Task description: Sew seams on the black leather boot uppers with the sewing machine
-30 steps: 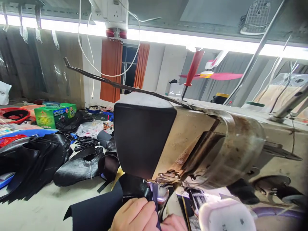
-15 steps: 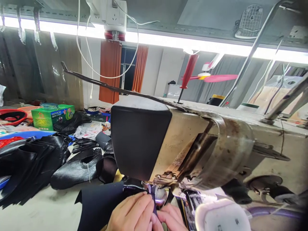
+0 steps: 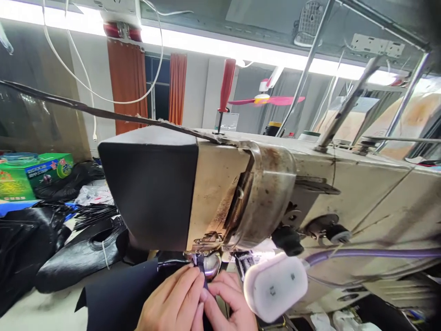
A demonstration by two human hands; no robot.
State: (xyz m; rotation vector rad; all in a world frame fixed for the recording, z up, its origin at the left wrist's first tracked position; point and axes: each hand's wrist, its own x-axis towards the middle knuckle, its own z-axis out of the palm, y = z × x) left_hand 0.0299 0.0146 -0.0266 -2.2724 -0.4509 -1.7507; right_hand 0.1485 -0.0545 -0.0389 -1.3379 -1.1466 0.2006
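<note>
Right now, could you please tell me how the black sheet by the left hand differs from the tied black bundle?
The black sheet looks matte, while the tied black bundle shines. The sheet spreads next to the left hand; the bundle lies apart from it, bound with a pale tie. Both are black.

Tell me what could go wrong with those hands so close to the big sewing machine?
The left hand is close under the sewing machine's head, so fingers might get hurt if it runs. The black strip, pinched between the left hand and right hand, could slip crooked. And the red screwdriver standing on top of the machine might shake loose and fall.
</note>
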